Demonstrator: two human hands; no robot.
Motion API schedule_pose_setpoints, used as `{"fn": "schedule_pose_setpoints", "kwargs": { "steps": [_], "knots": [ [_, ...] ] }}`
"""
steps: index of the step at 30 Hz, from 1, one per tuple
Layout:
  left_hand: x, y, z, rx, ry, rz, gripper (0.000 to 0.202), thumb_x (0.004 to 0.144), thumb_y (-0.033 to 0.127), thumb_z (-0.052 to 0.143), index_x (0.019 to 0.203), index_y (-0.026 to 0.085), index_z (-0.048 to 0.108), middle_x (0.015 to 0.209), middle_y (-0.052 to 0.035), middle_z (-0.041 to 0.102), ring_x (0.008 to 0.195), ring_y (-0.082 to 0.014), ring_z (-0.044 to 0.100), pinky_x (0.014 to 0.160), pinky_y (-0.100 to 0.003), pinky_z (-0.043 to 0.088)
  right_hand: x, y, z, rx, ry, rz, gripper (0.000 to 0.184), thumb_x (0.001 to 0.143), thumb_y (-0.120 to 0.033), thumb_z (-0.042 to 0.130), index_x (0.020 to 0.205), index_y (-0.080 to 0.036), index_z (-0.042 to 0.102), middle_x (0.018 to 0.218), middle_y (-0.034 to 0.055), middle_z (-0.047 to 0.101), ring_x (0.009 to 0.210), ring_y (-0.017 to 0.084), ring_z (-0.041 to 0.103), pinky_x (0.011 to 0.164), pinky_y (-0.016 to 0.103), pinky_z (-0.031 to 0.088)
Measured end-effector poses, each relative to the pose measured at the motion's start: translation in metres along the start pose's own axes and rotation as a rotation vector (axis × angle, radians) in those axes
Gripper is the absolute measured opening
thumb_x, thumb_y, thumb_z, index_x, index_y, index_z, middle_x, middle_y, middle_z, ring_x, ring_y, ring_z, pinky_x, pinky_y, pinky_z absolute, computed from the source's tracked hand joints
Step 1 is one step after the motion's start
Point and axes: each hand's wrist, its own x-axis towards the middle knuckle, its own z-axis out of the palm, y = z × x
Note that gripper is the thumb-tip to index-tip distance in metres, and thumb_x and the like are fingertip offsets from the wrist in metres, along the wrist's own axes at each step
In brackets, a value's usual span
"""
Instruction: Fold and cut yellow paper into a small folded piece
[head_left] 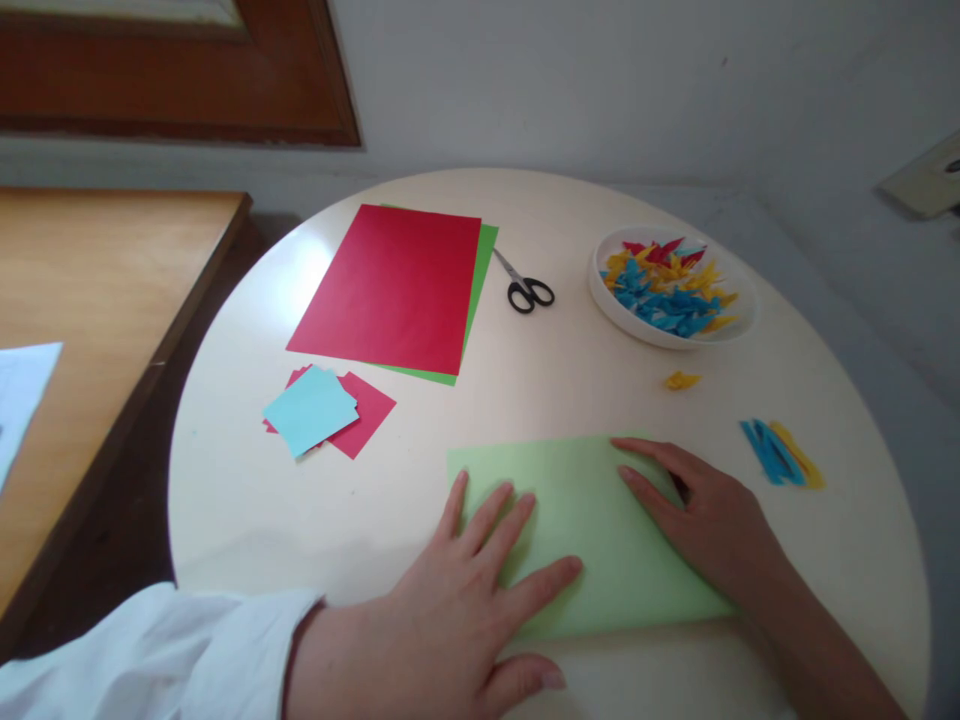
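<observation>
A light green sheet of paper [570, 520] lies flat before me at the front of the round table. My left hand [487, 580] is open, its spread fingers resting on the sheet's left part and the thumb by the near edge. My right hand [697, 500] lies over the sheet's right edge. Its index finger and thumb are stretched out and apart, tips on the paper near the far edge; its other fingers are mostly hidden.
The white round table [570, 390] bears red paper [397, 290] over green paper [480, 270], black-handled scissors [529, 292], small light blue and red paper pieces [311, 410], a white bowl [600, 290] of folded paper shapes, a yellow folded piece [681, 381] and blue and yellow strips [780, 455].
</observation>
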Motion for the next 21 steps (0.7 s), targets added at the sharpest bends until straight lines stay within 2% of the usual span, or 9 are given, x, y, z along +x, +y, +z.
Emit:
{"fn": "schedule_pose_setpoints", "kwargs": {
  "steps": [4, 21],
  "knots": [
    [0.0006, -0.0001, 0.0009, -0.002, 0.001, 0.000, 0.059, 0.083, 0.048, 0.041, 0.137, 0.030, 0.026, 0.144, -0.0151, 0.026, 0.133, -0.0364, 0.019, 0.100, -0.065, 0.009, 0.0004, -0.0005, 0.0001, 0.000, 0.005, -0.005, 0.037, 0.078, -0.046, 0.041, 0.099, -0.026, 0.064, 0.097, 0.0019, 0.069, 0.075, 0.020, 0.064, 0.065, 0.034, 0.049],
    [-0.0010, -0.0016, 0.0064, 0.040, 0.052, 0.000, 0.057, 0.084, 0.047, 0.040, 0.136, 0.029, 0.028, 0.143, -0.0144, 0.027, 0.132, -0.0355, 0.020, 0.101, -0.064, 0.010, 0.0008, -0.0005, -0.0003, 0.023, 0.005, 0.000, 0.035, 0.078, -0.045, 0.043, 0.098, -0.026, 0.064, 0.095, 0.0034, 0.068, 0.070, 0.021, 0.062, 0.060, 0.034, 0.047]
  ]
}}
